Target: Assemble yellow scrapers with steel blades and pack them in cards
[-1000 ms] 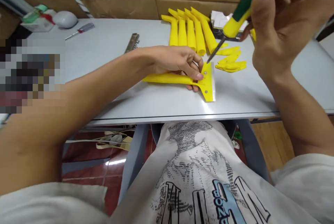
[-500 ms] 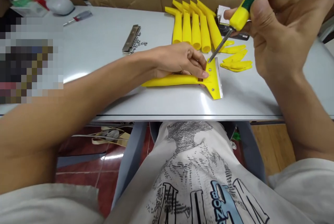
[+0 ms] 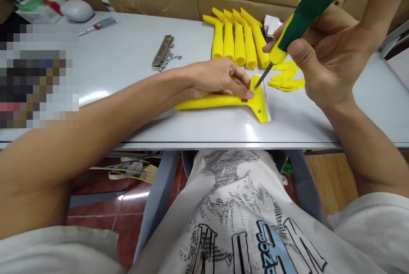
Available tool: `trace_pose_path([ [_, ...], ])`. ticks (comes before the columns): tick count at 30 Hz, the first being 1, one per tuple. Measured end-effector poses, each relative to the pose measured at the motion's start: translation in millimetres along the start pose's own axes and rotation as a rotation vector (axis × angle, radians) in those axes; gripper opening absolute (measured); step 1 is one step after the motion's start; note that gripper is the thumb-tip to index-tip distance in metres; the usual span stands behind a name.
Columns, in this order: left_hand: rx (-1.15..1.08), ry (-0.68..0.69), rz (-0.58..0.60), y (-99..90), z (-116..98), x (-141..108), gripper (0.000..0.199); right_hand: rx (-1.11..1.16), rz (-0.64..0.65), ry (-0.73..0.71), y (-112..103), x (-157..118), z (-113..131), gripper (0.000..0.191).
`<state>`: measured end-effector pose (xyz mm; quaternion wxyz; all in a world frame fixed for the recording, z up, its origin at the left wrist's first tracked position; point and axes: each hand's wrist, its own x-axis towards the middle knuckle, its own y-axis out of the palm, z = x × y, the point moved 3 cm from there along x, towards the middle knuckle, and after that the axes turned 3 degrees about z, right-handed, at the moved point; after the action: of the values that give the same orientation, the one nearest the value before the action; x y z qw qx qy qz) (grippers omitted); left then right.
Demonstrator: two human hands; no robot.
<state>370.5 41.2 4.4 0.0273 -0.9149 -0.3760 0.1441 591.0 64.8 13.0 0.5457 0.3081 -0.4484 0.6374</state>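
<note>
A yellow scraper [image 3: 211, 101] lies on the table with its handle toward the left and a metal blade [image 3: 267, 103] along its right edge. My left hand [image 3: 223, 79] is closed on the scraper near its head, thumb pressed on top. In my right hand [image 3: 332, 52] is a green and yellow screwdriver [image 3: 306, 18], held slanting downward. Its tip meets the upper screw [image 3: 254, 89] on the scraper head. A second screw [image 3: 259, 111] sits lower on the same head.
Several yellow scraper handles [image 3: 239, 44] stand in a row behind my left hand. Flat yellow pieces [image 3: 287, 80] lie to the right. Metal blades [image 3: 162, 52] and loose small screws [image 3: 169, 57] are left of centre. Another screwdriver [image 3: 104, 24] and a white mouse [image 3: 77, 10] rest far left.
The screwdriver has come down and left with my right hand, its tip moving from above the upper screw onto it. My left hand keeps its hold on the scraper.
</note>
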Motion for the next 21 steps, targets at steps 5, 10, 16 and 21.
trace_pose_path([
  [5, -0.002, -0.012, 0.011, 1.4, -1.3, 0.8, 0.018, -0.230, -0.011, 0.033, -4.1, -4.1, -13.8, 0.132],
  [10, -0.065, -0.006, 0.040, 2.6, -1.1, 1.5, 0.014, -0.293, -0.041, -0.035, -8.4, -11.4, -14.6, 0.126],
  [16, -0.078, 0.000, 0.001, 1.6, 2.8, 2.8, 0.017, -0.272, 0.122, 0.123, -20.2, -8.0, -13.8, 0.119],
  [21, -0.064, -0.009, 0.013, 4.4, 0.0, 0.9, 0.022, -0.087, 0.223, -0.191, -14.3, 15.3, 20.4, 0.079],
])
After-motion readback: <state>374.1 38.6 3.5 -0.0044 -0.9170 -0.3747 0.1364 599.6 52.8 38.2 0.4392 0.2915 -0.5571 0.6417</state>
